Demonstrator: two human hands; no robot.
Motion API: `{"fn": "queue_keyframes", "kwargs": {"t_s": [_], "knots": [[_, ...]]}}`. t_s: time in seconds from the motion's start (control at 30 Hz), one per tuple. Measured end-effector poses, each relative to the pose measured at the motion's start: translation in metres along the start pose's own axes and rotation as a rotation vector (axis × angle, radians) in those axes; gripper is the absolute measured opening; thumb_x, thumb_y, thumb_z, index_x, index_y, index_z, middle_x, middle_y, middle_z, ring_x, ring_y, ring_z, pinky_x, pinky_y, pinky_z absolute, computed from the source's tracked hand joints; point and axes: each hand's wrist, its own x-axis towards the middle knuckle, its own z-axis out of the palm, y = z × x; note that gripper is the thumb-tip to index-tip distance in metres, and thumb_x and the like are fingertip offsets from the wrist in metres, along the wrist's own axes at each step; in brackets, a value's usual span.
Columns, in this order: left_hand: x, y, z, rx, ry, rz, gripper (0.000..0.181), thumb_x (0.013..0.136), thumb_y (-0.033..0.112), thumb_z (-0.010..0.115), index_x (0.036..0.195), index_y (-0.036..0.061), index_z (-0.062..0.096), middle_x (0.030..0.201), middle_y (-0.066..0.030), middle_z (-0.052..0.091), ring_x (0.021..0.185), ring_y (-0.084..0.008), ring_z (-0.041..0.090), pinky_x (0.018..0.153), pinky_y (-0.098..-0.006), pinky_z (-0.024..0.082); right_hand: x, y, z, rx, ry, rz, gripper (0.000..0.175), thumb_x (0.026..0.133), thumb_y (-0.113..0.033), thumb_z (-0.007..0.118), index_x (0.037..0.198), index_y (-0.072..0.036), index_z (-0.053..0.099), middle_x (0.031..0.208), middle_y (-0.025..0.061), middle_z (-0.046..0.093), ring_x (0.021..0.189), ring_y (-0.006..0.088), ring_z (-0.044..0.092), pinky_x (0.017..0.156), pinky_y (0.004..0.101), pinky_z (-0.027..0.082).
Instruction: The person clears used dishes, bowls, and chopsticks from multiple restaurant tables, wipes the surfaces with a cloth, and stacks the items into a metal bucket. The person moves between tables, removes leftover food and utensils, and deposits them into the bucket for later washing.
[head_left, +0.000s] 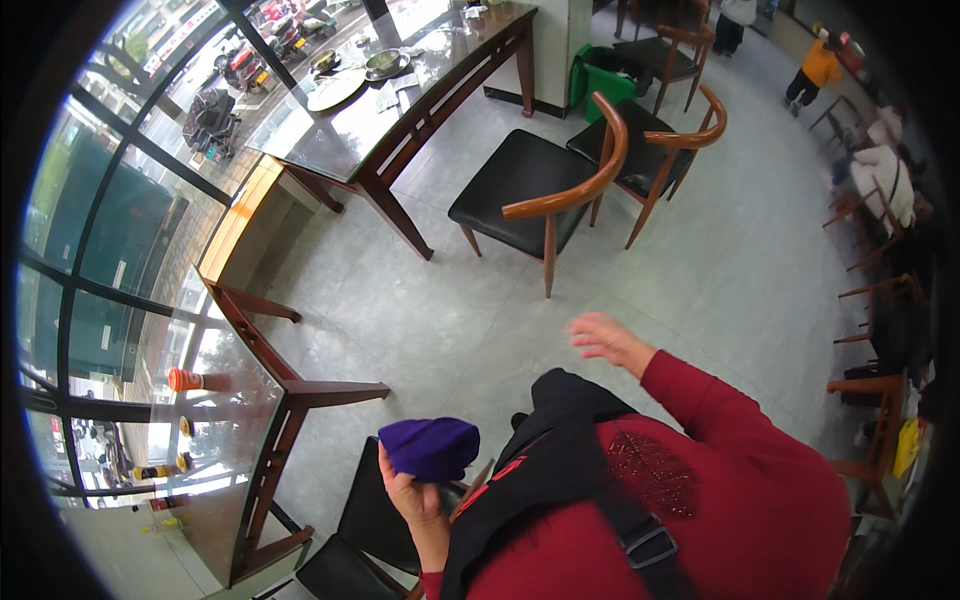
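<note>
A folded purple cloth (431, 448) is gripped in my left hand (411, 487), held up in front of my body at the lower middle. Part of the palm and the fingers behind the cloth are hidden. My right hand (609, 341) is stretched out over the grey floor (480, 330) with nothing in it, its fingers blurred and slightly spread. Nearest to it is a chair (517, 191) with a black seat and a curved wooden back. I wear a black apron (540, 472) over a red top.
A glass-topped table (300, 146) by the window holds a white plate (337, 90) and a bowl (385, 61). On another table (225, 450) at left stands an orange cup (185, 379). Black-seated chairs (367, 540) sit beside it. A green bin (609, 82) stands at a pillar; several people are at right.
</note>
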Motion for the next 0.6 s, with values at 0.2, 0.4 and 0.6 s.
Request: {"fn": "queue_keyframes", "kwargs": {"t_s": [0.2,0.4,0.6], "knots": [[0.124,0.007,0.023,-0.084,-0.065,-0.012,0.075,0.062,-0.014,0.043,0.136,0.0001,0.042,0.125,-0.0189,0.054,0.115,-0.0338,0.055,0.102,-0.0474,0.045,0.083,-0.086,-0.035,0.1,0.374,-0.065,0.088,0.076,-0.049,0.075,0.14,-0.007,0.03,0.135,0.0134,0.041,0.122,0.0288,0.043,0.092,0.0478,0.043],[0.203,0.019,0.06,-0.044,0.102,0.038,0.078,0.058,-0.011,0.042,0.136,-0.0003,0.042,0.131,-0.0224,0.051,0.121,-0.0377,0.052,0.105,-0.0504,0.042,0.189,-0.18,-0.056,0.145,0.692,-0.159,0.112,0.07,-0.05,0.078,0.146,-0.003,0.011,0.149,0.0171,0.024,0.135,0.0359,0.026,0.101,0.0618,0.028],[0.27,0.027,0.076,-0.084,0.185,0.083,0.079,0.057,-0.012,0.04,0.135,0.0017,0.043,0.122,-0.0183,0.056,0.113,-0.0354,0.056,0.103,-0.0512,0.043,0.265,-0.159,-0.086,0.278,1.033,-0.507,0.049,0.073,-0.013,0.077,0.11,0.003,0.05,0.095,0.0111,0.056,0.085,0.0237,0.057,0.071,0.0435,0.05]]}}
